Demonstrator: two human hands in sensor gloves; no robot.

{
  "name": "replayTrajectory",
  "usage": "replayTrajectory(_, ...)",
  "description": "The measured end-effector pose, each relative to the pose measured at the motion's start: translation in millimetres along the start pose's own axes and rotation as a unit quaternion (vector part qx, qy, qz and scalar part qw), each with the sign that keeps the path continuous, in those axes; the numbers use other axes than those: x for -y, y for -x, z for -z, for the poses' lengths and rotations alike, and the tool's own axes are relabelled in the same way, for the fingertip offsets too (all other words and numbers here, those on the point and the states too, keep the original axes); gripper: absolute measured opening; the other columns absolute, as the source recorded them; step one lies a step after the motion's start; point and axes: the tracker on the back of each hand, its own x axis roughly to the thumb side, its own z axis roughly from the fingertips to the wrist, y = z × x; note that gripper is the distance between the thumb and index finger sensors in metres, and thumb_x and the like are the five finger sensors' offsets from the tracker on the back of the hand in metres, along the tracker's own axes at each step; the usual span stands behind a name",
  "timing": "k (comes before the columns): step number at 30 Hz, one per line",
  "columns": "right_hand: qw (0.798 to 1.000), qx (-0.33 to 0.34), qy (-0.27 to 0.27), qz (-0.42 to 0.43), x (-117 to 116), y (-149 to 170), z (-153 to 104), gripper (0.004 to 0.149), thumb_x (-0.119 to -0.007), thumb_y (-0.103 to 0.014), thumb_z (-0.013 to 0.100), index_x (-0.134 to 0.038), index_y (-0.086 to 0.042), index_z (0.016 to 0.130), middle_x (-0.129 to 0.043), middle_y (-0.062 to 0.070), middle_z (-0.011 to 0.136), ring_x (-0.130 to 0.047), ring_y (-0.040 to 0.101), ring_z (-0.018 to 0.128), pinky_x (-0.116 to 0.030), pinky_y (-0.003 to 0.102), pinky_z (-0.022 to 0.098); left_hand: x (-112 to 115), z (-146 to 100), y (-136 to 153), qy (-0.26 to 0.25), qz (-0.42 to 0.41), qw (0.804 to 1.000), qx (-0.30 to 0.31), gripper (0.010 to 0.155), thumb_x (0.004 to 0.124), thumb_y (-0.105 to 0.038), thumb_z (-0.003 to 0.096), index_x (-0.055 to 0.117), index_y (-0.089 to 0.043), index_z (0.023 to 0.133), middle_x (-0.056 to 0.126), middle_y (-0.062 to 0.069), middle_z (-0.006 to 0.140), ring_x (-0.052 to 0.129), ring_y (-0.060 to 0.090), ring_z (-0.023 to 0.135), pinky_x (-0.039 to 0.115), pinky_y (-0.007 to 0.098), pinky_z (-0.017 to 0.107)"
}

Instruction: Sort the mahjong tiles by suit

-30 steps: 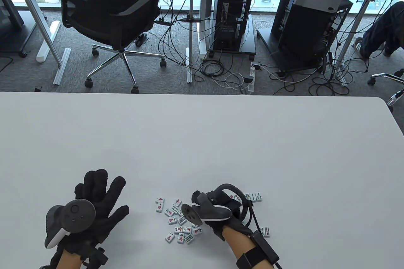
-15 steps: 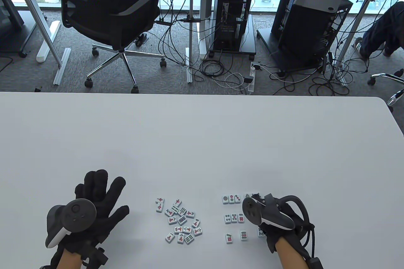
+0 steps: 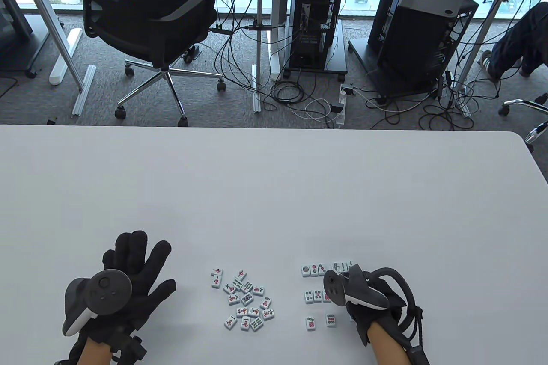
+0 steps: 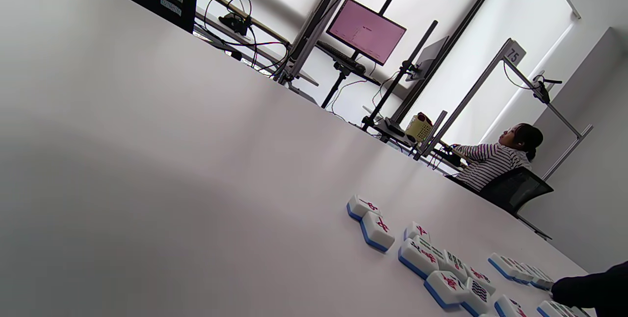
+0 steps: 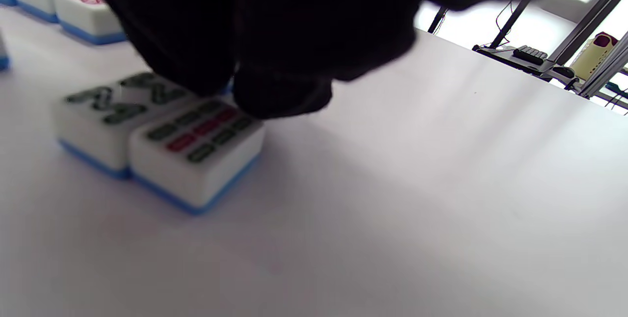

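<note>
1. Comparing with a second ago, the right hand [image 3: 368, 296] has left the unsorted heap [image 3: 244, 298] at table centre and now sits over the sorted rows [image 3: 317, 295] on the right side of the table [image 3: 274, 194].
2. In the right wrist view its gloved fingertips [image 5: 279, 96] rest on or just above a green-and-red bamboo tile [image 5: 196, 152], which lies flush against a second bamboo tile [image 5: 105, 116]; whether the fingers pinch it or only touch its top, I cannot tell.
3. That suggests one more tile has joined the bamboo group, probably being nudged into line.
4. The left hand [image 3: 124, 279] has not moved: it lies flat with fingers spread, holding nothing, well left of the heap.
5. Many red-character tiles, plus a few others, remain mixed in the heap, so sorting looks roughly half done.
</note>
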Motion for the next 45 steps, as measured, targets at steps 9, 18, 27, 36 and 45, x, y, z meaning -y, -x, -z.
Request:
replayTrajectory(9,0.997,0.037,0.049,0.044,33.5,-26.4,-5.9,0.054,-0.085,-0.036,0.044,-0.077,-0.015,0.093,-0.097,0.005,0.055,-0.092,0.015,0.022,-0.083,0.028,0.017,-0.1,0.5,-0.2,0.000,-0.003,1.000,0.000,0.079,0.059,-0.072,0.0459,0.030,-0.040,0.112,-0.011,-0.015,0.111,-0.020,0.016,0.106,-0.009,0.055,0.072)
replayTrajectory(18,0.987,0.094,0.103,0.086,70.7,-106.1,27.4,0.049,-0.081,-0.042,0.046,-0.085,-0.011,0.084,-0.098,0.006,0.048,-0.090,0.015,0.017,-0.081,0.029,0.013,-0.7,0.2,-1.2,-0.002,-0.004,1.000,0.006,0.079,0.059,-0.072,0.0461,0.029,-0.040,0.112,-0.011,-0.015,0.111,-0.020,0.016,0.106,-0.009,0.055,0.072)
replayTrajectory(27,0.991,0.094,0.074,0.057,76.5,-159.0,64.7,0.053,-0.079,-0.049,0.044,-0.087,-0.009,0.079,-0.097,0.006,0.044,-0.089,0.014,0.013,-0.080,0.028,0.010,-1.5,-0.1,-0.9,-0.007,-0.013,1.000,0.010,0.079,0.059,-0.072,0.0460,0.030,-0.040,0.112,-0.011,-0.015,0.111,-0.020,0.016,0.106,-0.009,0.055,0.072)
replayTrajectory(36,0.995,0.030,0.093,0.024,72.5,-136.5,78.4,0.049,-0.079,-0.044,0.046,-0.087,-0.011,0.080,-0.097,0.005,0.045,-0.089,0.014,0.014,-0.080,0.028,0.011,-2.4,-0.8,0.0,-0.010,-0.018,1.000,0.011,0.079,0.059,-0.072,0.0462,0.030,-0.040,0.112,-0.011,-0.015,0.111,-0.020,0.015,0.106,-0.009,0.055,0.072)
replayTrajectory(45,0.992,0.087,0.078,0.036,69.6,-140.5,71.3,0.052,-0.083,-0.039,0.045,-0.080,-0.013,0.090,-0.096,0.005,0.051,-0.090,0.014,0.020,-0.081,0.028,0.014,-2.0,-0.9,0.7,-0.009,-0.014,1.000,0.010,0.079,0.059,-0.072,0.0460,0.029,-0.040,0.112,-0.011,-0.015,0.111,-0.020,0.016,0.106,-0.009,0.055,0.072)
